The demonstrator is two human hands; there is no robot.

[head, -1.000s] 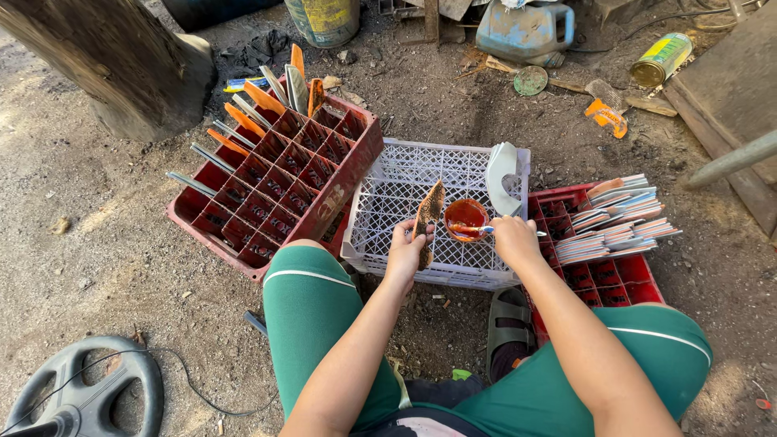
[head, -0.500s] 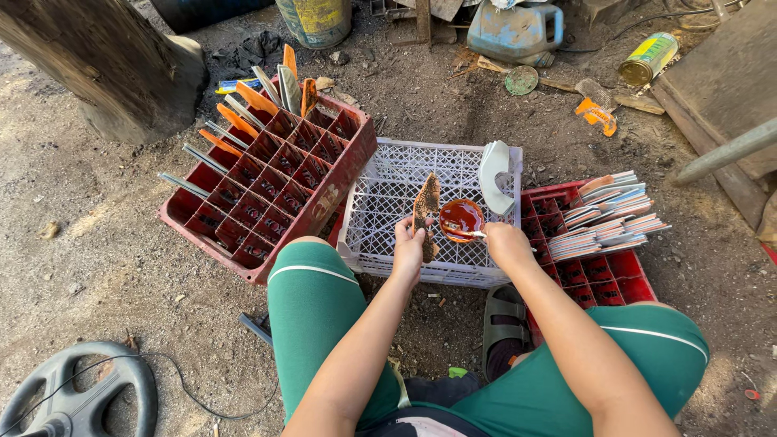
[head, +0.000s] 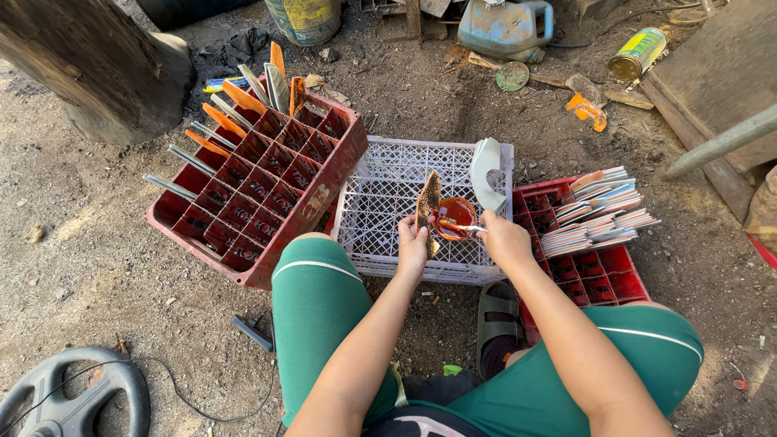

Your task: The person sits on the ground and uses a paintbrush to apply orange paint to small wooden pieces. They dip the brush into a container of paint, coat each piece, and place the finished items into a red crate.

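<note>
My left hand (head: 412, 244) holds a flat brownish blade-shaped piece (head: 426, 202) upright over the white plastic crate (head: 380, 186). My right hand (head: 503, 239) grips a thin stick or brush (head: 463, 228) whose tip reaches into a small orange bowl (head: 456, 214) resting on the white crate. Both hands are close together above the crate's near edge. A white curved piece (head: 484, 171) leans at the crate's far right corner.
A tilted red compartment crate (head: 251, 218) on the left holds several painted and bare blades (head: 231, 105). Another red crate (head: 599, 267) on the right carries a stack of flat pieces (head: 599, 212). A log (head: 89, 65), cans, a jug and a steering wheel (head: 65, 396) lie around on dirt.
The hands stay over the white crate. The right hand's stick has shifted slightly at the orange bowl. The camera view has moved a little.
</note>
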